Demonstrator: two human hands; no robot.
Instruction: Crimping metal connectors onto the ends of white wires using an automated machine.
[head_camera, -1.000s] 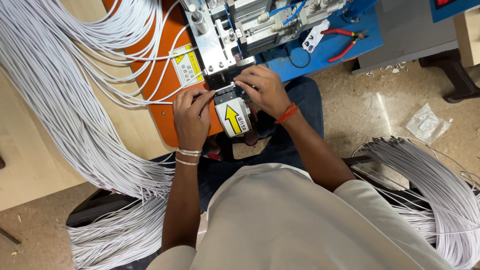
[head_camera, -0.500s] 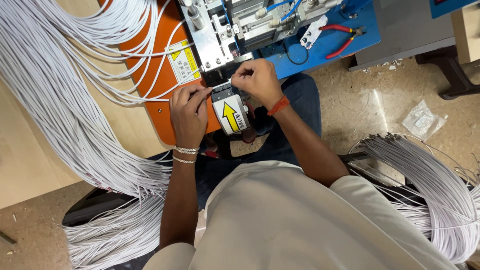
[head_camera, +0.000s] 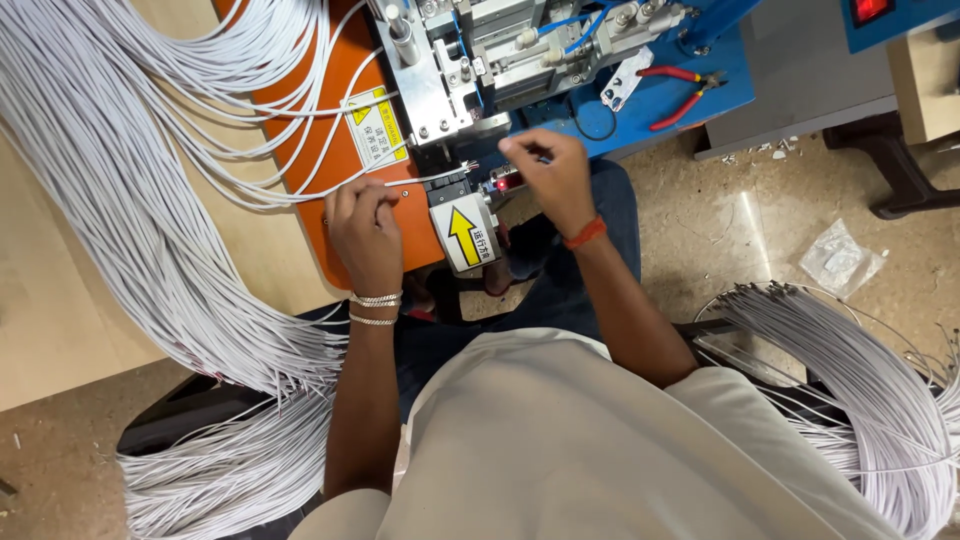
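My left hand (head_camera: 365, 225) rests on the orange machine base (head_camera: 330, 110) and pinches a thin white wire (head_camera: 425, 181). The wire runs right into the metal jaw of the crimping machine (head_camera: 450, 70), just above a white block with a yellow arrow (head_camera: 463, 233). My right hand (head_camera: 548, 178) hovers to the right of that jaw, over the blue part of the machine, with thumb and fingers pinched together. I cannot see anything between those fingers. An orange band sits on my right wrist and two bracelets on my left.
A thick bundle of white wires (head_camera: 130, 230) drapes over the wooden table at the left and hangs to the floor. Another wire bundle (head_camera: 860, 400) lies at the right. Red-handled pliers (head_camera: 680, 95) rest on the blue machine top (head_camera: 720, 60). A plastic bag (head_camera: 840, 262) lies on the floor.
My right hand has lifted off the arrow block and moved up and right, clear of the jaw. My left hand has slid slightly left along the wire.
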